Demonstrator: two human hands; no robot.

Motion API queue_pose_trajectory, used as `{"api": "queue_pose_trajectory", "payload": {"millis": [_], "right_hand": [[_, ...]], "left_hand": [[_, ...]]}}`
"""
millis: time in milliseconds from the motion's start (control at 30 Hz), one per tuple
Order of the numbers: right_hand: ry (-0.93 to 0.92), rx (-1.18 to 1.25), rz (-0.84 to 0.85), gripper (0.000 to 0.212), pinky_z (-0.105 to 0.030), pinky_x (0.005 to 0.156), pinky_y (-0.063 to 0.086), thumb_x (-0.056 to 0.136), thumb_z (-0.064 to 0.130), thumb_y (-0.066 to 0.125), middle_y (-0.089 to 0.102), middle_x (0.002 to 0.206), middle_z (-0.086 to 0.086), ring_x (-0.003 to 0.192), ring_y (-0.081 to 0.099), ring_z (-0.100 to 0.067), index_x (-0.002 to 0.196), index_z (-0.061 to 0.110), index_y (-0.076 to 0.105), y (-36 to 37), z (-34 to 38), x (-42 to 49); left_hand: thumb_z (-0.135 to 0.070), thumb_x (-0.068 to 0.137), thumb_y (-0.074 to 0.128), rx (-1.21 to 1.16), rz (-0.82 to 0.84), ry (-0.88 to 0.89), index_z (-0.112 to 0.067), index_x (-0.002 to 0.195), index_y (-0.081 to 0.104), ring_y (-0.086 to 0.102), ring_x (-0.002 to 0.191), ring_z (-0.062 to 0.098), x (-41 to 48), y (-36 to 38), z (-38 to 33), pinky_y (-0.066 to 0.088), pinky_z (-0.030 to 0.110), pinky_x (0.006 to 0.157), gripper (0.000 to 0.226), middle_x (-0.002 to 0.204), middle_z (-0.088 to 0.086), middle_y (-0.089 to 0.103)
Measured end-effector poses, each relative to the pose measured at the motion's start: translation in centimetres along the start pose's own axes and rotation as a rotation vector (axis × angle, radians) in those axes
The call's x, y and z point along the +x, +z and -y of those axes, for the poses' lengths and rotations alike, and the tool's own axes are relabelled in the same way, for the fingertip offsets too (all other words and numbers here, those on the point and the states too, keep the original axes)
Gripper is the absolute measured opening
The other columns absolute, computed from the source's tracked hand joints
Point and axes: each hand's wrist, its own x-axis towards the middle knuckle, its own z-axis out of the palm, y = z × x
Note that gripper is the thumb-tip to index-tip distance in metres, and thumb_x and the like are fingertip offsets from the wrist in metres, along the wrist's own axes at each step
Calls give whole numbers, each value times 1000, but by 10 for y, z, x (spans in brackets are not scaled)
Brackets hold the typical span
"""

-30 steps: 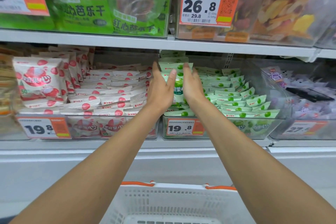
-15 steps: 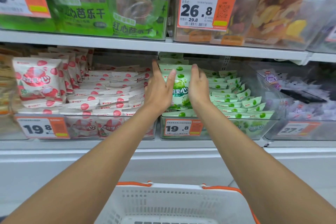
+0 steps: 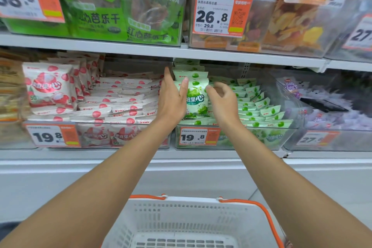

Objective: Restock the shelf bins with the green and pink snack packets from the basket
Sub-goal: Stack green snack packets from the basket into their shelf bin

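Note:
An upright green packet (image 3: pixel 198 96) stands at the front left of the clear green-packet bin (image 3: pixel 261 139), with more green packets (image 3: pixel 259 106) lying flat to its right. My left hand (image 3: pixel 171 98) rests against the upright packet's left side, fingers straight and thumb laid on its front. My right hand (image 3: pixel 223 102) hovers just right of that packet with loosely curled fingers and holds nothing. The pink packets (image 3: pixel 120 102) fill the neighbouring bin (image 3: pixel 90 137) on the left. The white basket (image 3: pixel 191 217) with orange handles sits below my arms; the part I see holds no packets.
A shelf edge (image 3: pixel 181 50) runs just above the bins, carrying bins of dried guava (image 3: pixel 124 6) and mixed dried fruit (image 3: pixel 291 16). A bin of purple packets (image 3: pixel 332 106) stands to the right. Orange price tags (image 3: pixel 198 137) hang on the bin fronts.
My right hand has come off the upright green packet and shifted right, its fingers now curled. My left hand stays against the packet's left side.

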Motion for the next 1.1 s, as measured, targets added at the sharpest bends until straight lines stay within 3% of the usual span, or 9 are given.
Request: {"api": "queue_pose_trajectory", "payload": {"millis": [100, 233, 333, 467, 600, 833, 900, 1033, 1100], "right_hand": [[-105, -125, -18, 38, -27, 90, 48, 91, 30, 61, 59, 118, 4, 105, 56, -9, 126, 16, 57, -7, -3, -16], [-270, -271, -79, 7, -30, 74, 48, 86, 19, 62, 55, 86, 8, 75, 52, -9, 93, 19, 64, -13, -9, -46], [-309, -347, -7, 4, -31, 65, 46, 83, 12, 62, 56, 73, 4, 67, 53, -13, 80, 15, 63, -15, -27, -78], [-106, -421, 198, 9, -31, 70, 47, 79, 10, 62, 62, 77, 4, 73, 58, -16, 75, 19, 63, -7, -85, -126], [135, -565, 493, 12, -31, 84, 49, 81, 12, 61, 66, 96, 0, 91, 62, -18, 85, 21, 67, -2, -166, -172], [442, -874, 1056, 29, -35, 90, 50, 94, 17, 53, 54, 129, -6, 108, 60, -25, 123, 14, 56, -12, -301, -278], [421, -980, 1150, 37, -35, 96, 47, 95, 14, 51, 52, 135, -6, 115, 56, -24, 132, 12, 50, -11, -323, -299], [114, -1033, 1219, 43, -39, 103, 42, 91, 14, 57, 51, 135, -9, 123, 50, -27, 134, 12, 49, 19, -340, -310], [34, -1010, 1261, 59, -43, 112, 32, 90, 13, 59, 32, 152, -11, 141, 31, -29, 144, 16, 38, 38, -351, -320]], "left_hand": [[-45, 102, 38, 92, -60, 10, -10, 152, 20, 27, 142, 25, -15, -6, -6, 26, 35, 112, 64, 154, 10, 31], [-26, 97, 51, 278, -210, 91, -17, 105, 53, 54, 91, 20, -51, -21, -21, 45, 33, 72, 12, 94, -4, 56], [-24, 96, 51, 283, -53, 33, -19, 89, 51, 57, 68, 19, -92, -26, -19, 46, 39, 61, 9, 73, -4, 58], [-25, 88, 55, 275, 214, -304, -22, 82, 54, 61, 75, 25, -152, -20, 28, 50, 35, 67, 7, 78, 0, 64], [-18, 86, 58, 351, 516, -539, -22, 70, 55, 63, 83, 24, -209, -20, 101, 53, 33, 78, 17, 95, 7, 70], [-15, 93, 56, 521, 918, -681, 0, 98, 69, 66, 96, 27, -267, -20, 173, 54, 35, 86, 20, 106, 14, 68], [-16, 94, 55, 545, 945, -690, -3, 92, 67, 67, 97, 28, -277, -19, 184, 54, 35, 85, 18, 106, 14, 68], [-17, 96, 50, 650, 966, -752, -23, 75, 56, 59, 84, 18, -290, -26, 203, 47, 27, 75, 23, 87, -1, 61], [-16, 95, 51, 653, 972, -810, -29, 70, 52, 57, 83, 16, -295, -27, 209, 45, 26, 75, 28, 78, -7, 56]]}}
